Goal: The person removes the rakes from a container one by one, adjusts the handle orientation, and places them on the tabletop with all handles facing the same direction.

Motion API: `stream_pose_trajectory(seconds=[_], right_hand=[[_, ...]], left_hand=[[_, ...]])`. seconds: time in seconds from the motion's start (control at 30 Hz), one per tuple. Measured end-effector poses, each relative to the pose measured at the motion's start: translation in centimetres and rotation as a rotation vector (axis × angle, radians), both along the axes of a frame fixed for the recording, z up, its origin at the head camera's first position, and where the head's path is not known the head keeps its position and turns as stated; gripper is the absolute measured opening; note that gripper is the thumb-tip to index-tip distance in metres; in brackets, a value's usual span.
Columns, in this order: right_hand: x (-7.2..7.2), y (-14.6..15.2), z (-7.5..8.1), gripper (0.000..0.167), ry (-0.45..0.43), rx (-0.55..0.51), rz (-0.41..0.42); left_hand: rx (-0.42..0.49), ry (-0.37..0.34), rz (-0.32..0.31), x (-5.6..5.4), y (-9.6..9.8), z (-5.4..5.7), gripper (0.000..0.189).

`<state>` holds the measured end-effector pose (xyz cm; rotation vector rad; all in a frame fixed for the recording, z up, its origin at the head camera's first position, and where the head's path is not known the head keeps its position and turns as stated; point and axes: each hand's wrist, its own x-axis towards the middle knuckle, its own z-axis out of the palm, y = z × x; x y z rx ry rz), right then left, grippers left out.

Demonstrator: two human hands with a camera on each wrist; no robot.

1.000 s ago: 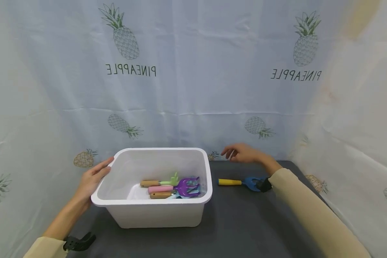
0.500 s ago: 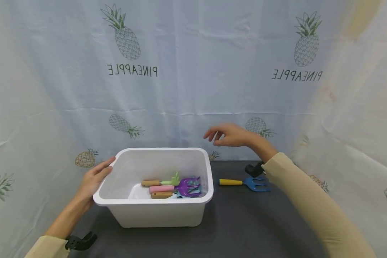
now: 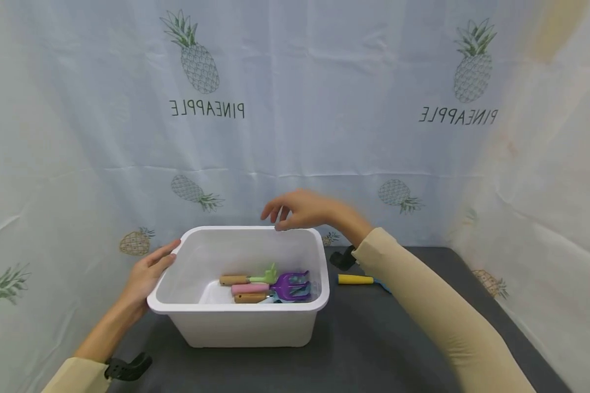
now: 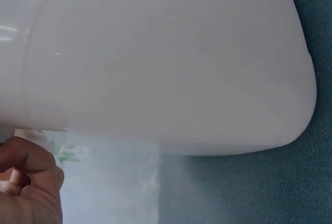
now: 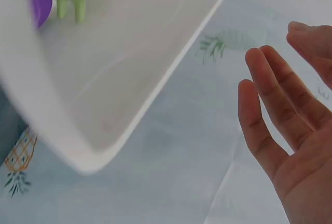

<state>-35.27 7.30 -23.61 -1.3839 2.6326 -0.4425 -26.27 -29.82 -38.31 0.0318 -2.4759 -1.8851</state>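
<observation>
A white plastic tub (image 3: 246, 327) stands on the dark table, and my left hand (image 3: 145, 275) grips its left rim. In the left wrist view that hand's curled fingers (image 4: 39, 164) show at the tub's edge. Over the tub's back rim hovers my right hand (image 3: 302, 209), holding nothing, its fingers relaxed and spread in the right wrist view. Inside the tub lie a purple hand fork (image 3: 289, 286) with a pink handle, a small green hand rake (image 3: 269, 274) with a wooden handle, and another wooden-handled tool (image 3: 251, 298), its head partly covered by the purple fork.
To the tub's right, a blue hand fork with a yellow handle (image 3: 355, 279) lies on the table (image 3: 373, 338); the right sleeve (image 3: 423, 295) hides most of its head. A pineapple-print curtain (image 3: 324, 136) hangs close behind the tub and along both sides.
My right hand has risen from above the blue fork and moved left to over the tub's back rim. The left hand keeps its grip, and the tools stay where they were.
</observation>
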Motion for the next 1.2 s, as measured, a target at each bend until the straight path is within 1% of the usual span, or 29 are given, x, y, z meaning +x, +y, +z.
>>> stream_pose_trajectory(seconds=[0.13, 0.23, 0.43, 0.53, 0.6, 0.7, 0.87, 1.0, 1.07, 1.2], right_hand=[[0.1, -2.5, -0.7, 0.033, -0.025, 0.011, 0.055], [0.1, -4.2, -1.6, 0.033, -0.044, 0.003, 0.094], [-0.5, -6.9, -3.9, 0.033, -0.106, 0.004, 0.121], [-1.0, -7.8, -5.1, 0.033, -0.109, 0.018, 0.134], [-1.3, -8.3, -5.9, 0.033, -0.118, 0.028, 0.126], [-1.8, -8.8, -7.3, 0.034, -0.141, 0.052, 0.092], [-2.8, -9.4, -9.5, 0.037, -0.22, 0.101, 0.034], [-3.5, -9.5, -10.6, 0.04, -0.278, 0.14, 0.001], [-3.8, -9.6, -11.1, 0.039, -0.283, 0.165, -0.009], [-3.9, -10.1, -12.3, 0.034, -0.273, 0.204, 0.001]], left_hand=[[-0.005, 0.004, 0.001, -0.1, 0.2, -0.1, 0.065], [-0.008, 0.004, 0.01, -0.1, 0.2, 0.1, 0.064], [-0.009, 0.013, 0.014, -0.2, 0.0, 0.2, 0.064], [-0.006, 0.017, 0.011, -0.2, 0.0, 0.1, 0.064], [-0.009, 0.018, 0.01, -0.2, 0.0, 0.0, 0.064], [-0.013, 0.018, 0.014, -0.2, -0.1, -0.1, 0.064], [-0.01, 0.011, 0.018, -0.1, 0.0, -0.3, 0.064], [-0.012, 0.003, 0.024, -0.1, 0.1, -0.4, 0.064], [-0.021, 0.001, 0.033, -0.1, 0.2, -0.3, 0.064], [-0.03, 0.001, 0.043, -0.2, 0.3, 0.0, 0.063]])
